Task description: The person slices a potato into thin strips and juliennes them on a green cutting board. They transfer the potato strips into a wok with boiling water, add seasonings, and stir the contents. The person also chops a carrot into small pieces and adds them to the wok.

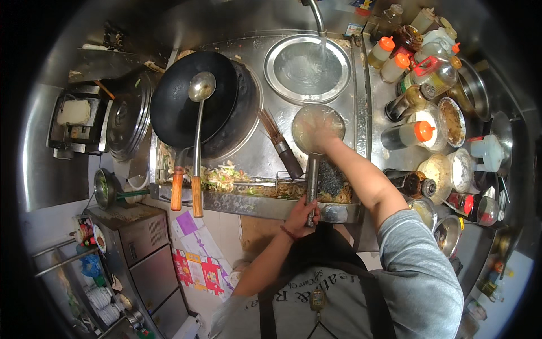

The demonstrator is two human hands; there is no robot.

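My left hand [301,216] grips the lower end of the handle of a round metal strainer or ladle [300,137]. My right hand [324,131] reaches into its bowl; the fingers are blurred, so whether they hold anything cannot be told. Behind it, water runs from a faucet [317,19] into a wide round metal basin [273,80]. A bamboo wok brush [290,163] lies left of the bowl. Further left, a black wok [169,106] rests tilted on the stove, with a steel ladle [202,87] across it. A dark scouring pad [332,180] is beside the strainer's handle.
Food scraps [224,178] fill the gutter along the stove's front edge [254,210]. Squeeze bottles [394,68], a dark sauce bottle [408,101] and bowls of seasonings [436,169] crowd the right counter. A lidded metal pot [127,118] stands at left, above a steel cabinet [148,250].
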